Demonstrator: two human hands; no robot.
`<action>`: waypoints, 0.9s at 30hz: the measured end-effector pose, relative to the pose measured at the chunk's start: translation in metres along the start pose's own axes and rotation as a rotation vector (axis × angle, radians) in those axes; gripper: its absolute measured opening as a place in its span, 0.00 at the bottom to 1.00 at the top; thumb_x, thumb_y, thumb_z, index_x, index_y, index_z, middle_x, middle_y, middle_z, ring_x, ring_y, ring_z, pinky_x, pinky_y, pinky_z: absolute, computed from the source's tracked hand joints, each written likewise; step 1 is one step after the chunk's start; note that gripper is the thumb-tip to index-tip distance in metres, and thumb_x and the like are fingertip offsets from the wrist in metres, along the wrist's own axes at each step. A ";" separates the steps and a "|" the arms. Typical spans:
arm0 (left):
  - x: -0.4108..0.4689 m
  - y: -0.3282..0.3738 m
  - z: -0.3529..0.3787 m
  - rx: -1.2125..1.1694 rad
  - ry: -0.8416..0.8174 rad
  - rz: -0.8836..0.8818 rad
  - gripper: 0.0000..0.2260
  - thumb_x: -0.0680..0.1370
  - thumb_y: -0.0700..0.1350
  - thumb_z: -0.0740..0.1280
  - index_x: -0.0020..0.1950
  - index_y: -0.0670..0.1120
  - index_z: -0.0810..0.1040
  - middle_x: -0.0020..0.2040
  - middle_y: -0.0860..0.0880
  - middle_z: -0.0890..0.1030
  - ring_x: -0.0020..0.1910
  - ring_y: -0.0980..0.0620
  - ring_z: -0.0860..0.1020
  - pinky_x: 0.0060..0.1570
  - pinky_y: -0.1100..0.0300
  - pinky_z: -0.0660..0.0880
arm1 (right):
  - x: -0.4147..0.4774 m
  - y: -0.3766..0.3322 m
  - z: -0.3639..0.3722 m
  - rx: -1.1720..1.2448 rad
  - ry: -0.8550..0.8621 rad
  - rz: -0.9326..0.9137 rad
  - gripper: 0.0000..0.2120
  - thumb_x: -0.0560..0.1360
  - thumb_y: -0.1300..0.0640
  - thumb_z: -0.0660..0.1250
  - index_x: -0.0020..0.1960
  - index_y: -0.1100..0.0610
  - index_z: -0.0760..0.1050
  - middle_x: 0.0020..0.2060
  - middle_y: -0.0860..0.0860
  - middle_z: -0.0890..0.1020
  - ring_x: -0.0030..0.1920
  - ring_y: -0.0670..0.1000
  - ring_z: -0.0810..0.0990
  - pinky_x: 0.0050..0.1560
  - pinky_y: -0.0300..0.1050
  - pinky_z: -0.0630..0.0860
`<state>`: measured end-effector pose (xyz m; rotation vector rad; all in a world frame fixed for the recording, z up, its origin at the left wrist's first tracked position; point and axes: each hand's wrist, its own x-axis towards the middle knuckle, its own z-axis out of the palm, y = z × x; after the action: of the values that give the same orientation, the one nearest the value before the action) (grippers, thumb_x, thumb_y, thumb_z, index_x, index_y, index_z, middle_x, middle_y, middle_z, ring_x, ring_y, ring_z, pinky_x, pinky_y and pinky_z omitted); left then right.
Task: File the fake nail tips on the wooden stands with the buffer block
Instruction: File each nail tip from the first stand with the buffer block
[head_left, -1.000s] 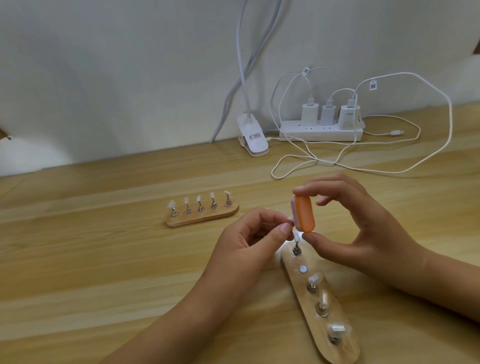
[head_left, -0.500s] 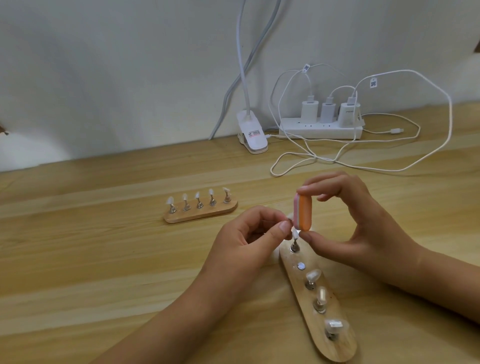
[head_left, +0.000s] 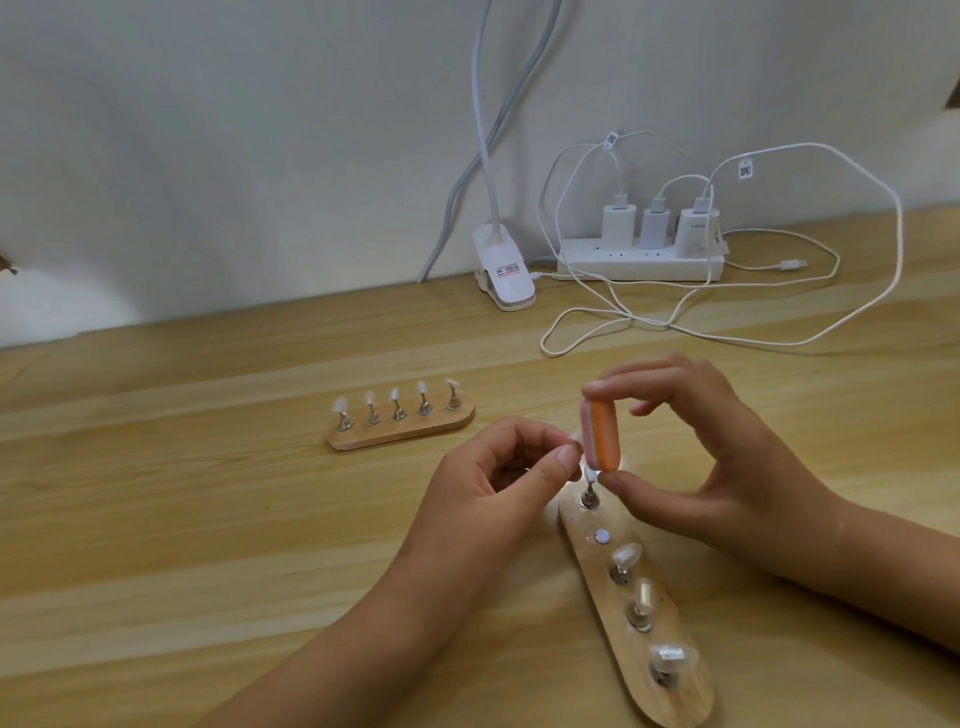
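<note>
Both grips unchanged: right hand pinches buffer block, left hand pinches nail tip.

right hand pinches buffer block | left hand pinches nail tip

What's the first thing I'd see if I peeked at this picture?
The bright orange-and-pink buffer block, pinched upright in the right hand mid-table. Beside it the left hand pinches a nail tip on the near wooden stand; a second stand with five tips sits farther back on the left.
</note>
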<state>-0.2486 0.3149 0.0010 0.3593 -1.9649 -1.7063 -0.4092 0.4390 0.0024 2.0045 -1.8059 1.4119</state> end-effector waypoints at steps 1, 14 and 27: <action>0.000 0.000 0.000 -0.001 -0.001 0.000 0.01 0.75 0.49 0.71 0.43 0.54 0.82 0.41 0.53 0.84 0.43 0.58 0.80 0.46 0.68 0.75 | 0.000 0.000 0.000 -0.001 0.007 -0.003 0.22 0.71 0.52 0.71 0.64 0.50 0.72 0.60 0.45 0.76 0.61 0.51 0.75 0.58 0.38 0.71; 0.000 -0.002 0.001 0.041 -0.006 0.006 0.04 0.75 0.48 0.69 0.46 0.50 0.83 0.43 0.50 0.84 0.44 0.55 0.81 0.48 0.65 0.76 | 0.002 -0.004 -0.004 -0.117 -0.066 -0.086 0.23 0.71 0.54 0.69 0.65 0.54 0.73 0.58 0.45 0.76 0.61 0.44 0.72 0.63 0.41 0.67; 0.002 -0.001 0.002 -0.032 -0.008 -0.021 0.05 0.75 0.49 0.71 0.45 0.49 0.83 0.44 0.47 0.85 0.46 0.54 0.82 0.51 0.65 0.77 | 0.006 -0.001 -0.002 -0.137 -0.021 -0.039 0.23 0.73 0.51 0.68 0.67 0.54 0.73 0.58 0.46 0.76 0.59 0.46 0.72 0.63 0.42 0.68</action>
<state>-0.2510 0.3155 0.0003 0.3632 -1.9435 -1.7526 -0.4099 0.4362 0.0080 1.9815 -1.8084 1.2260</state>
